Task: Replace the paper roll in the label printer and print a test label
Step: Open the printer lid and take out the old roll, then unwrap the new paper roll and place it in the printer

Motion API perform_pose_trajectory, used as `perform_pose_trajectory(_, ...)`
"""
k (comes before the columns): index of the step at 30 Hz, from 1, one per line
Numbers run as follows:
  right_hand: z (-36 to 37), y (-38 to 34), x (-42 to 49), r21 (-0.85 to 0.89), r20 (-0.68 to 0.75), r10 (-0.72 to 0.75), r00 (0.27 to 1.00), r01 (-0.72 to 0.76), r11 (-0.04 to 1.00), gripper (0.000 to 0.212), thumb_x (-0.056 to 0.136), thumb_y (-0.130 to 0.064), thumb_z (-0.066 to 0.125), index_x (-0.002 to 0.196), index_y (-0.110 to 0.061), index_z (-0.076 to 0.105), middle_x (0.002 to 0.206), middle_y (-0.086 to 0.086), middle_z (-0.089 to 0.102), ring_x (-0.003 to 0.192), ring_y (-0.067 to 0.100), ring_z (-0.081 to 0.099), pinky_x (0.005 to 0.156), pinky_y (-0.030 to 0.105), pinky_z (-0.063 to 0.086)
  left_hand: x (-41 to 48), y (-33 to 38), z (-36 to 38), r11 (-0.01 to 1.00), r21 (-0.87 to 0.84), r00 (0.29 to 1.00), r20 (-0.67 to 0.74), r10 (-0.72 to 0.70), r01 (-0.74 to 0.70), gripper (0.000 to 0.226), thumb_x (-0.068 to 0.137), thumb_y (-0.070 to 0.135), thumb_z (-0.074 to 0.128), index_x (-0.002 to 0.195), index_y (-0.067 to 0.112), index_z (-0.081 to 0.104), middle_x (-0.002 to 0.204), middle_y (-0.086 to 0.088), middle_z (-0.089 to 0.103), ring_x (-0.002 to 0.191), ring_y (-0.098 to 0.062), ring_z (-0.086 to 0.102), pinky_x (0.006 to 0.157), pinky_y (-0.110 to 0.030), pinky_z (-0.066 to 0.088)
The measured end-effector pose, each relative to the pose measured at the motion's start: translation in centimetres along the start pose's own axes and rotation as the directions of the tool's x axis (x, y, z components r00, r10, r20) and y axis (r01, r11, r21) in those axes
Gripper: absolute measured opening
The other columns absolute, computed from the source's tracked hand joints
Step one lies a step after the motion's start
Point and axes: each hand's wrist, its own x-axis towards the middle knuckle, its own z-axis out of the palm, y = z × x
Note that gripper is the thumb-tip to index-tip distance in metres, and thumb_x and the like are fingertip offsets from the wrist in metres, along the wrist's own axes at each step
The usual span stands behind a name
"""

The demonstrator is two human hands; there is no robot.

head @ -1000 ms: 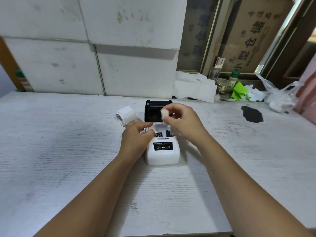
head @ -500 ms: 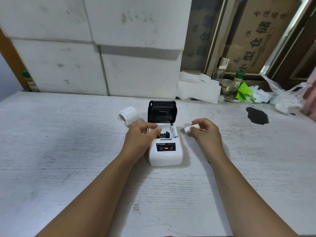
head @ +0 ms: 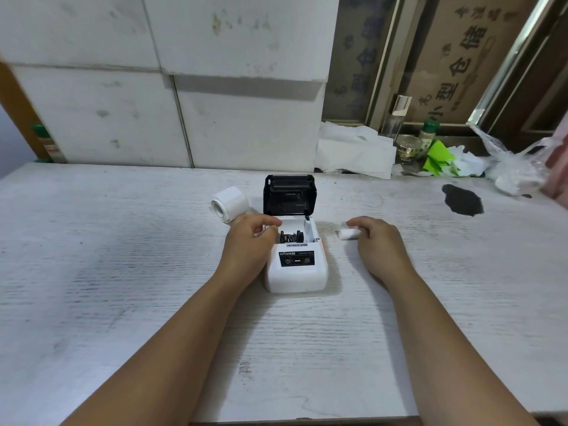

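From my remote seat I looked down on the white wooden table (head: 123, 302). Two bare forearms came in from the near edge and reached forward to the label printer (head: 295, 265), which stood near the middle of the table. It was a small white box with round corners, and on its top was a black panel with a power sign and the word SUPVAN. Its black lid (head: 289, 194) was open and stood up at the far end. The paper compartment below it held no roll; I could see only white walls and some black parts.

The left hand (head: 247, 245) lay against the left side of the printer, palm down, with the fingers curled loosely at the edge of the open compartment. It held nothing that I could see. The right hand (head: 379, 244) rested on the table to the right of the printer, apart from it. Its thumb and fingers were closed around a small white core (head: 348, 233), which lay on its side and touched the table.

Further away, just beyond the left hand and left of the lid, a full roll of white labels (head: 230, 203) lay on its side. A dark stain (head: 462, 199) was on the table far to the right.
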Motion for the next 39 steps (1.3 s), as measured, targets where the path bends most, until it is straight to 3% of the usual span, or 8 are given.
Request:
perform_pose_trajectory(7,0.1,-1.6,-0.9,0.12,-0.248,-0.128,0.96,0.162,0.98,0.028,0.088,-0.007,0.049,0.109,-0.019,0.066,0.11,-0.006,0.061,0.116,0.019,0.05,0.093,0.026,0.038,-0.2,0.3,-0.1,0.999,0.027,1.0,-0.01,0.021,-0.021,0.022,0.089,0.019,0.056,0.108,0.024,0.066,0.117,0.003,0.051,0.093,-0.004,0.053,0.074,-0.008,0.035)
perform_pose_trajectory(11,0.8,-2.7,-1.7,0.197,-0.282,-0.186,0.941,0.247,0.949,0.019,0.087,-0.01,0.054,0.093,-0.023,0.066,0.086,-0.021,0.059,0.097,0.019,0.06,0.08,0.03,0.047,0.1,0.3,-0.6,0.966,0.205,0.962,-0.188,0.196,-0.156,0.024,0.088,0.018,0.058,0.112,0.02,0.062,0.109,0.001,0.052,0.101,-0.018,0.054,0.086,-0.02,0.037)
perform_pose_trajectory(14,1.6,-3.2,-2.1,0.177,-0.239,-0.249,0.939,0.294,0.939,0.017,0.087,-0.01,0.056,0.089,-0.024,0.066,0.08,-0.025,0.056,0.09,0.016,0.059,0.073,0.027,0.048,1.3,-0.2,-2.4,0.897,0.405,0.879,-0.345,0.329,-0.176,0.025,0.083,0.009,0.059,0.107,0.014,0.065,0.112,-0.011,0.055,0.105,-0.031,0.05,0.084,-0.011,0.02)
perform_pose_trajectory(18,1.8,-3.2,-2.1,0.16,-0.208,-0.267,0.941,0.302,0.94,0.016,0.086,-0.01,0.056,0.087,-0.019,0.069,0.076,-0.026,0.056,0.086,0.014,0.058,0.075,0.036,0.05,2.4,-1.4,-4.3,0.947,0.322,0.879,-0.447,0.164,-0.013,0.037,0.082,0.015,0.063,0.119,0.014,0.055,0.126,-0.014,0.049,0.12,-0.028,0.042,0.085,-0.011,0.019)
perform_pose_trajectory(21,1.8,-3.4,-2.1,0.176,-0.189,-0.264,0.946,0.297,0.939,0.015,0.086,-0.012,0.056,0.084,-0.02,0.068,0.075,-0.023,0.057,0.083,0.014,0.057,0.074,0.035,0.049,2.8,-1.9,-4.2,0.978,0.173,0.923,-0.383,-0.04,0.114,0.072,0.075,0.024,0.075,0.136,0.017,0.037,0.137,-0.014,0.04,0.126,-0.029,0.04,0.099,-0.032,0.034)
perform_pose_trajectory(25,1.9,-3.5,-2.2,0.194,-0.155,-0.258,0.954,0.286,0.939,0.013,0.086,-0.015,0.057,0.081,-0.022,0.067,0.073,-0.022,0.058,0.082,0.012,0.056,0.072,0.03,0.046,4.1,-2.1,-3.5,0.889,0.426,0.963,-0.264,-0.055,0.168,0.102,0.07,0.037,0.077,0.148,0.02,0.012,0.142,-0.013,0.04,0.13,-0.033,0.037,0.105,-0.044,0.031)
perform_pose_trajectory(33,2.0,-3.7,-2.1,0.208,-0.119,-0.244,0.962,0.265,0.941,0.014,0.086,-0.015,0.056,0.08,-0.02,0.068,0.07,-0.019,0.06,0.076,0.01,0.055,0.067,0.022,0.037,4.5,-2.8,-3.2,0.88,0.46,0.947,-0.319,0.036,0.122,0.051,0.08,0.036,0.065,0.125,0.019,0.05,0.119,-0.005,0.059,0.106,-0.028,0.055,0.086,-0.038,0.041)
perform_pose_trajectory(39,2.2,-3.8,-2.1,0.236,-0.118,-0.224,0.967,0.246,0.94,0.013,0.086,-0.017,0.057,0.084,-0.019,0.07,0.071,-0.013,0.063,0.071,0.006,0.055,0.065,0.018,0.037,2.9,-0.4,-3.4,0.999,-0.002,0.96,-0.278,-0.043,0.045,0.037,0.076,0.033,0.071,0.111,0.023,0.06,0.104,0.007,0.065,0.091,-0.011,0.061,0.074,-0.023,0.044)
